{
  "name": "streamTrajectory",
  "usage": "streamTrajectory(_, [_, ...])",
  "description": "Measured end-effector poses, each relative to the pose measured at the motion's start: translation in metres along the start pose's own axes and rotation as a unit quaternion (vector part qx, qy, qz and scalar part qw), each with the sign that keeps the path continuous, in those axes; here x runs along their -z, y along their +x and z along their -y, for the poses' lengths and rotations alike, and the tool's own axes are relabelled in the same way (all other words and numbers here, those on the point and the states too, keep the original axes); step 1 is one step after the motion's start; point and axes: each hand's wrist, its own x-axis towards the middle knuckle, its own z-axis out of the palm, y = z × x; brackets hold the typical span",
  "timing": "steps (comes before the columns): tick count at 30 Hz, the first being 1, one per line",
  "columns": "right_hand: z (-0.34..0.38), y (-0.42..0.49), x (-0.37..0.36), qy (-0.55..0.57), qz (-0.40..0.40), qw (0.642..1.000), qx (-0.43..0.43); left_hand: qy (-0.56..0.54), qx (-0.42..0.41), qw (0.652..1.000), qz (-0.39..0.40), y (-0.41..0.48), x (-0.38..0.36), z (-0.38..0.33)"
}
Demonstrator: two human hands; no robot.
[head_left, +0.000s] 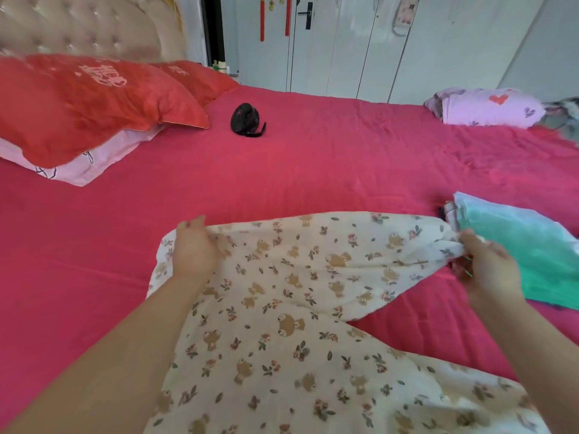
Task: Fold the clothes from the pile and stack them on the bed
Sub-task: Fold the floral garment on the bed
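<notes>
Left hand (194, 249) grips one corner, right hand (484, 264) pinches the other of cream bear-print cotton garment (282, 308), stretching it flat over pink bed (313, 170) for folding.

One wide-angle camera, worn on the head, looks forward and down across the bed (282, 170), close over both forearms. The left hand (194, 249) and right hand (485, 264), holding a printed cloth (297, 277), sit low in the frame. The wardrobe doors (344, 42) stand far off at the top.

The pink bed (313, 170) carries red pillows (87, 101), black fan (246, 120), bear-print garment (282, 292), teal garment (526, 245).
</notes>
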Motion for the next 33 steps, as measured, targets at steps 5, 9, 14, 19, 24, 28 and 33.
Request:
streamTrajectory(5, [-0.036, 0.009, 0.007, -0.351, 0.001, 0.935, 0.047, 0.139, -0.073, 0.984, 0.088, -0.022, -0.023, -0.031])
streamTrajectory(9, [-0.058, 0.016, 0.007, -0.443, 0.055, 0.892, 0.071, 0.132, -0.249, 0.947, 0.155, -0.055, -0.063, -0.071])
streamTrajectory(14, [-0.078, 0.023, -0.001, -0.329, 0.087, 0.94, -0.016, 0.126, -0.329, 0.895, 0.274, -0.099, -0.12, -0.106])
streamTrajectory(19, [-0.087, 0.035, -0.005, -0.046, 0.069, 0.986, -0.146, 0.15, -0.318, 0.908, 0.226, -0.103, -0.147, -0.097])
streamTrajectory(24, [-0.048, 0.022, -0.01, -0.101, 0.045, 0.992, 0.056, 0.032, -0.253, 0.956, 0.144, -0.089, -0.12, -0.096])
streamTrajectory(28, [0.002, -0.04, -0.017, -0.171, 0.199, 0.901, 0.345, -0.01, -0.204, 0.976, 0.078, -0.076, -0.087, -0.085])
streamTrajectory(33, [-0.022, -0.035, -0.007, -0.202, 0.181, 0.934, 0.231, -0.063, -0.156, 0.978, 0.127, -0.085, -0.058, -0.072])
